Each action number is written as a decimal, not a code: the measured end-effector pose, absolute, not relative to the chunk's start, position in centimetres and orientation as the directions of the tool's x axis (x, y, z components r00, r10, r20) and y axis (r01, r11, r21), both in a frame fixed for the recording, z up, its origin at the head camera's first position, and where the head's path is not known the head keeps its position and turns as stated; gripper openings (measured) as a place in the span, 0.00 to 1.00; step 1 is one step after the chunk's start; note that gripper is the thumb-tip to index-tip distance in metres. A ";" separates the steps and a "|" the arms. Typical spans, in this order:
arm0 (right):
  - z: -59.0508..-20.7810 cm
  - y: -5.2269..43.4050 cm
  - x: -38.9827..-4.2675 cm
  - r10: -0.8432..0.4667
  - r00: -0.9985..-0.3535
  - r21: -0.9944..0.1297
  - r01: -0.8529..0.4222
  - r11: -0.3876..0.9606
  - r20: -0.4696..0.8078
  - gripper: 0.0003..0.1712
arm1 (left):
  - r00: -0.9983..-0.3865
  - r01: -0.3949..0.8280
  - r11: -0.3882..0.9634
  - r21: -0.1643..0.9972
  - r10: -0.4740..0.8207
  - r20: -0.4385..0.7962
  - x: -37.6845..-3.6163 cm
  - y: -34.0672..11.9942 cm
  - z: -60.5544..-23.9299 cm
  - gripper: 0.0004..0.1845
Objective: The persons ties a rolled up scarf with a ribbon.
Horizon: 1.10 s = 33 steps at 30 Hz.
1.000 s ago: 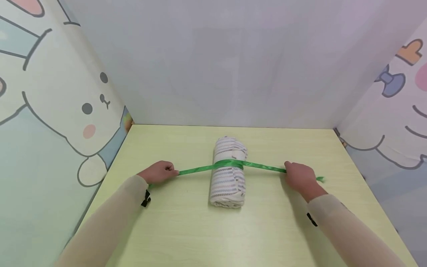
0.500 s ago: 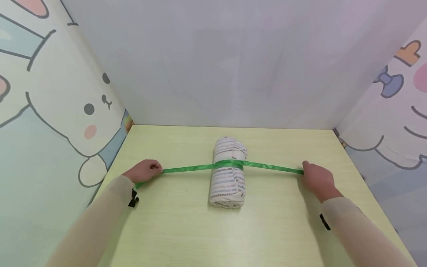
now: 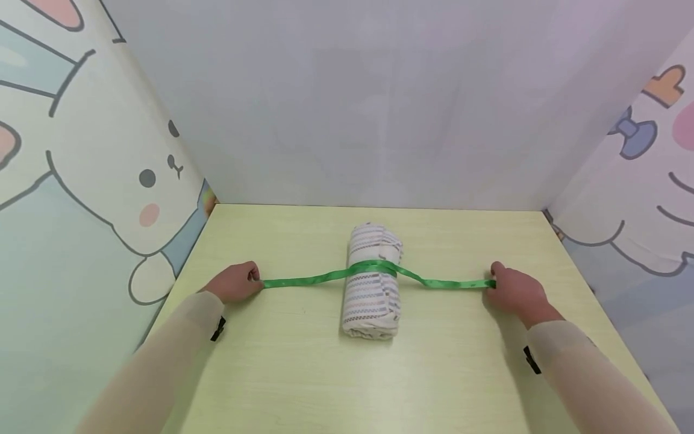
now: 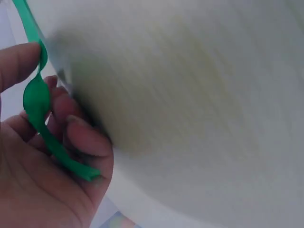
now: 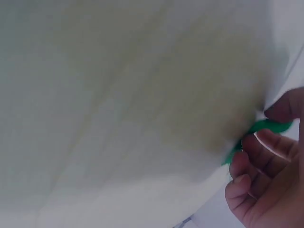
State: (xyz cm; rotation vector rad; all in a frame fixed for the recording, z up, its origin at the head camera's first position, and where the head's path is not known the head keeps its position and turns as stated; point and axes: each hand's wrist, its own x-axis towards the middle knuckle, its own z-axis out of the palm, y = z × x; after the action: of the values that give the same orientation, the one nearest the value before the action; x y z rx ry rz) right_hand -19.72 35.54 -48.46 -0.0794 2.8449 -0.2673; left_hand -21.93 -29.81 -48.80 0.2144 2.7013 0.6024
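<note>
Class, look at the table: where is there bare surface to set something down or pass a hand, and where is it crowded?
Bare table lies near the front edge, between the sleeves. Another free strip runs behind the green ribbon, either side of the rolled cloth. The middle band is crowded: left hand, ribbon, cloth and right hand span it.

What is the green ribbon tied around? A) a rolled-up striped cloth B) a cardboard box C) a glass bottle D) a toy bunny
A: the green ribbon crosses over the rolled-up striped cloth lying on the table, while the left hand and the right hand each hold one end.
</note>
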 end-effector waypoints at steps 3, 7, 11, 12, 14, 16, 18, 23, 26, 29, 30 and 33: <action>-48.2 35.8 -19.8 -0.109 -0.955 -0.209 -0.051 0.977 -0.275 0.30 | -0.929 0.107 0.907 0.407 0.237 -0.283 -21.8 -29.9 -48.7 0.12; -47.4 35.9 -19.6 -0.146 -0.949 -0.238 -0.078 0.968 -0.281 0.39 | -0.942 0.134 0.917 0.376 0.236 -0.239 -21.5 -30.2 -48.4 0.17; -46.2 35.7 -19.1 -0.168 -0.956 -0.259 -0.103 0.960 -0.241 0.45 | -0.943 0.123 0.917 0.379 0.227 -0.242 -21.2 -30.1 -47.9 0.22; -45.9 35.6 -19.0 -0.176 -0.959 -0.263 -0.114 0.958 -0.224 0.46 | -0.943 0.126 0.916 0.380 0.229 -0.240 -21.1 -30.0 -47.7 0.23; -45.5 35.1 -18.7 -0.196 -0.963 -0.280 -0.140 0.950 -0.184 0.44 | -0.945 0.137 0.917 0.375 0.235 -0.229 -20.8 -29.4 -47.3 0.24; -45.2 34.3 -18.3 -0.215 -0.966 -0.299 -0.166 0.940 -0.141 0.40 | -0.949 0.156 0.918 0.364 0.242 -0.204 -20.5 -28.6 -47.0 0.26; -45.0 33.3 -17.9 -0.228 -0.969 -0.324 -0.186 0.927 -0.095 0.37 | -0.952 0.182 0.915 0.360 0.255 -0.168 -20.1 -27.5 -46.6 0.26; -45.3 29.9 -16.9 -0.230 -0.973 -0.430 -0.201 0.880 -0.016 0.31 | -0.956 0.225 0.889 0.398 0.281 -0.088 -19.2 -24.4 -45.9 0.26; -45.9 27.8 -16.5 -0.223 -0.975 -0.503 -0.190 0.843 -0.005 0.30 | -0.953 0.214 0.844 0.492 0.292 -0.087 -18.4 -22.5 -45.8 0.27; -46.6 25.8 -16.3 -0.204 -0.979 -0.564 -0.166 0.809 -0.004 0.30 | -0.949 0.177 0.771 0.612 0.298 -0.100 -18.0 -20.7 -46.2 0.28; -46.8 25.2 -16.2 -0.194 -0.981 -0.583 -0.157 0.797 -0.001 0.29 | -0.949 0.163 0.741 0.651 0.298 -0.102 -17.8 -20.1 -46.4 0.28; -47.3 23.3 -16.2 -0.172 -0.985 -0.633 -0.147 0.760 0.022 0.28 | -0.955 0.122 0.657 0.744 0.282 -0.092 -17.6 -18.5 -47.0 0.28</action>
State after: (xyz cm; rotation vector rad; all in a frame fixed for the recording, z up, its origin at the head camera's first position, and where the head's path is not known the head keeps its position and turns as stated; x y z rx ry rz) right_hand -16.24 23.32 -47.25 -0.2642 2.9115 -1.0432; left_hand -17.56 -18.50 -47.04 0.3301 2.6739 1.1783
